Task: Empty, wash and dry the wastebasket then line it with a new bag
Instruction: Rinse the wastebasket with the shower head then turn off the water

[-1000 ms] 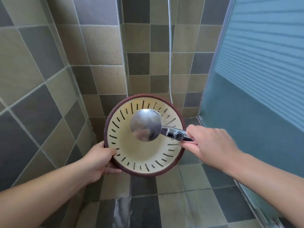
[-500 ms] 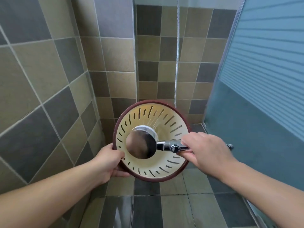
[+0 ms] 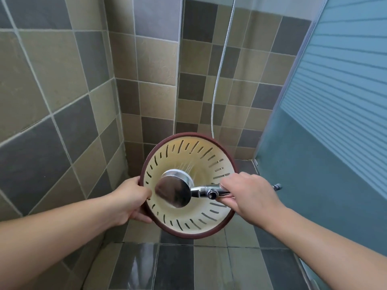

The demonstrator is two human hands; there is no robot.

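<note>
While left hand grips the slotted wastebasket rim, mouth toward camera above the shower floor, right hand clenches chrome shower head handle; basket bottom hidden, spray faint.

Left hand: your left hand grips the wastebasket's left rim, thumb inside, fingers curled beneath.
Wastebasket: the cream slotted wastebasket with a dark red rim is tipped, its mouth facing you, held above the floor.
Right hand: your right hand grips the handle of the chrome shower head.
Shower head: its round face points into the basket, and thin streaks of water show past its upper edge.
Hose: a metal hose hangs down the tiled wall behind the basket.
Surroundings: wet floor tiles below; a frosted blue door panel on your right.
</note>
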